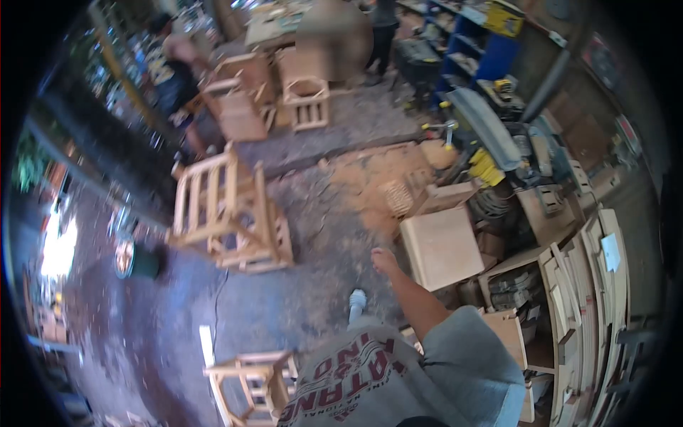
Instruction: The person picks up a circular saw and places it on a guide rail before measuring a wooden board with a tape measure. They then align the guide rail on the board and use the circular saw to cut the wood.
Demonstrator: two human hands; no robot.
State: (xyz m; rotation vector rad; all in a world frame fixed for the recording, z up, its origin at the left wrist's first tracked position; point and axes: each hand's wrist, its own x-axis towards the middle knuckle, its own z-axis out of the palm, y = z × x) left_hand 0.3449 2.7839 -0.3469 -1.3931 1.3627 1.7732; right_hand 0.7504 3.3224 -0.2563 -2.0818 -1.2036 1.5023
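My right hand (385, 261) hangs in front of my body, over the concrete floor, close to the left edge of a pale wooden box-like piece (442, 247). Its fingers look curled, but the hand is small and blurred, so whether anything is in it cannot be made out. My left hand is not in the frame. Beyond the hand, to the left, stands a slatted wooden chair frame (220, 203). Another wooden frame (249, 373) is at the lower left, near my shirt.
A green bucket (144, 265) stands at left. Two people (174, 75) are at the back near wooden chairs (307, 103). Yellow gloves (486, 169), clutter and blue shelves (473, 53) are at right. Curved wooden strips (594, 299) lean at lower right.
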